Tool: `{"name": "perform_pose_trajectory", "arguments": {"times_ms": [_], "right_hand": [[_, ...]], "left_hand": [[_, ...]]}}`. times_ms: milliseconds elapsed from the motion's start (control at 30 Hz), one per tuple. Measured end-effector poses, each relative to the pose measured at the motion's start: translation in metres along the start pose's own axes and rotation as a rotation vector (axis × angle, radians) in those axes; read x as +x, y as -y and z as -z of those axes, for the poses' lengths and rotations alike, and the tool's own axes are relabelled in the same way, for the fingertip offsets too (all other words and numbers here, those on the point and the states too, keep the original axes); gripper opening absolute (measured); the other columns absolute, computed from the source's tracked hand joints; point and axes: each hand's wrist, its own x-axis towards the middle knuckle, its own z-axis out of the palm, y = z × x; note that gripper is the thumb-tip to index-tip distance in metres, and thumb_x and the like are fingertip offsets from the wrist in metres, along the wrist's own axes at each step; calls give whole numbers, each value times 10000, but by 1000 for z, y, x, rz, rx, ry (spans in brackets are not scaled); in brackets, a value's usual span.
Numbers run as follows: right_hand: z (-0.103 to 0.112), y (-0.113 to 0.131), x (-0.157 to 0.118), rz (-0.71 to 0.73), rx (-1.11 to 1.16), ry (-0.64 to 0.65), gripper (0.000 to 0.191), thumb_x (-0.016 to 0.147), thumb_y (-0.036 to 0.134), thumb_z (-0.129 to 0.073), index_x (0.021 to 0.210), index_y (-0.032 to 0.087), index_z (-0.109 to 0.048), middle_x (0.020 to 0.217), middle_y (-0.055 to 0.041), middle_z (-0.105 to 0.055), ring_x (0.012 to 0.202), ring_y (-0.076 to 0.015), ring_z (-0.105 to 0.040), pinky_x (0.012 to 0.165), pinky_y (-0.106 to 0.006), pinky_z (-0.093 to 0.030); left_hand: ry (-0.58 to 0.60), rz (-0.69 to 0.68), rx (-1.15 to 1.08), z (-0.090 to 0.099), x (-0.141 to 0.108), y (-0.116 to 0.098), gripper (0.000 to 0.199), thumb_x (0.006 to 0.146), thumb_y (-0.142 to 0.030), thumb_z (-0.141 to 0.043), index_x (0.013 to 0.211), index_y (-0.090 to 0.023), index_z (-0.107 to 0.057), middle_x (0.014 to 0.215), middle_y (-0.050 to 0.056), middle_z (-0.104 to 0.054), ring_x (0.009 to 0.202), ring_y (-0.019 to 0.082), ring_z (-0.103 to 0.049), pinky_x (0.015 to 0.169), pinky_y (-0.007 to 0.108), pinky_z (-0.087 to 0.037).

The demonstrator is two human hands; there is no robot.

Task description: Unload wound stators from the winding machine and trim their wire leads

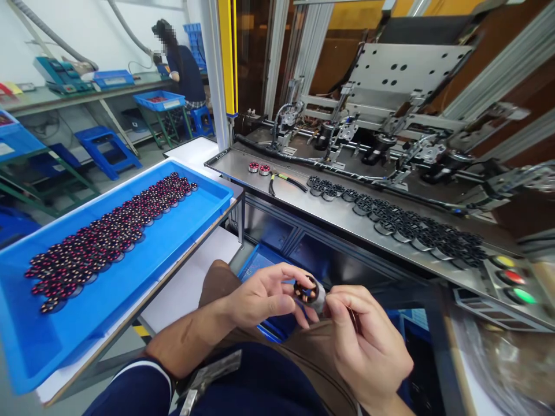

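My left hand (pixel 271 297) holds a small round motor stator (pixel 318 297) in its fingers, above my lap. The stator has a black slotted face with copper windings and a pale grey side. Close against its right side, my right hand (pixel 368 341) is closed in a pinch. A thin copper-coloured wire (pixel 354 319) shows at the right fingers; its path between the fingertips is partly hidden. Rows of similar black stators (pixel 403 222) lie on the metal ledge ahead. Pliers (pixel 288 182) with green-and-black handles rest there beside two red-faced stators (pixel 259 168).
A blue tray (pixel 173 263) holding many stators stands on a table at left. Ahead is a machine with clamps and a tilted metal plate (pixel 403 69). Lit push buttons (pixel 514 277) sit at right. A person (pixel 184 69) works at a far bench.
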Motion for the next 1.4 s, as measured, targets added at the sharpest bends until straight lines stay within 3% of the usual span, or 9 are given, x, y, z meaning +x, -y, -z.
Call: {"name": "perform_pose_trajectory", "arguments": {"times_ms": [167, 333, 433, 533, 633, 800, 1000, 1167, 1400], "right_hand": [[-1, 2, 2, -73, 96, 32, 193, 937, 65, -587, 794, 192, -609, 699, -5, -609, 598, -137, -595, 530, -252, -481], [2, 5, 5, 28, 87, 62, 193, 914, 24, -571, 835, 197, -608, 688, -4, -611, 601, -143, -607, 522, -253, -496], [7, 2, 5, 144, 13, 81, 171, 901, 28, -578, 902, 193, -624, 755, -23, -660, 642, -152, -648, 536, -254, -519], [12, -2, 3, 196, -43, 132, 154, 912, 47, -576, 946, 187, -632, 800, -36, -681, 658, -152, -664, 558, -255, -538], [13, -1, 2, 179, -52, 140, 141, 925, 58, -570, 921, 187, -627, 768, -24, -662, 630, -141, -647, 551, -247, -527], [5, 9, -1, -23, 86, 61, 174, 944, 78, -587, 823, 196, -627, 708, -18, -631, 610, -149, -616, 531, -259, -501], [-7, 4, -10, -510, 530, 83, 338, 961, 367, -660, 676, 187, -644, 627, -14, -591, 541, -140, -562, 483, -236, -492], [-13, -1, -13, -814, 836, 135, 339, 860, 431, -770, 664, 171, -675, 597, -5, -550, 486, -108, -477, 433, -209, -448], [-16, 2, -10, -859, 878, 137, 354, 823, 408, -807, 629, 160, -644, 561, -3, -545, 430, -83, -423, 388, -177, -381]], "left_hand": [[-85, -112, 61, -5, -2, -8, 307, 784, -296, -836, 980, -177, -633, 1162, 82, -615, 991, 154, -687, 849, 300, -599], [-149, -172, -35, -8, -2, -8, 505, 651, -218, -932, 988, -209, -557, 1135, 48, -674, 1189, 193, -651, 984, 346, -546], [-153, 4, -20, -7, -2, -5, 584, 628, -323, -947, 1023, -192, -538, 1038, 50, -702, 990, 164, -719, 857, 280, -571], [2, 240, 11, -7, -2, -2, 494, 779, -476, -816, 1017, -172, -508, 789, 19, -702, 686, 141, -720, 660, 256, -580], [19, 209, 29, -8, -2, 1, 459, 835, -496, -757, 1018, -177, -482, 762, 15, -694, 664, 152, -721, 598, 244, -572], [-120, -29, 250, -10, -4, 5, 457, 786, -442, -821, 1013, -180, -523, 865, 34, -687, 767, 134, -707, 689, 232, -564], [-217, -441, 844, -4, -6, 6, 512, 722, -363, -877, 1112, -181, -601, 976, 83, -743, 853, 171, -716, 840, 292, -585], [-196, -470, 1077, -3, -6, -1, 469, 733, -378, -861, 1095, -167, -650, 1000, 112, -776, 868, 203, -743, 855, 326, -608], [-206, -494, 1065, -1, -7, -3, 457, 741, -384, -856, 1084, -147, -672, 978, 123, -787, 828, 192, -742, 845, 320, -610]]}}
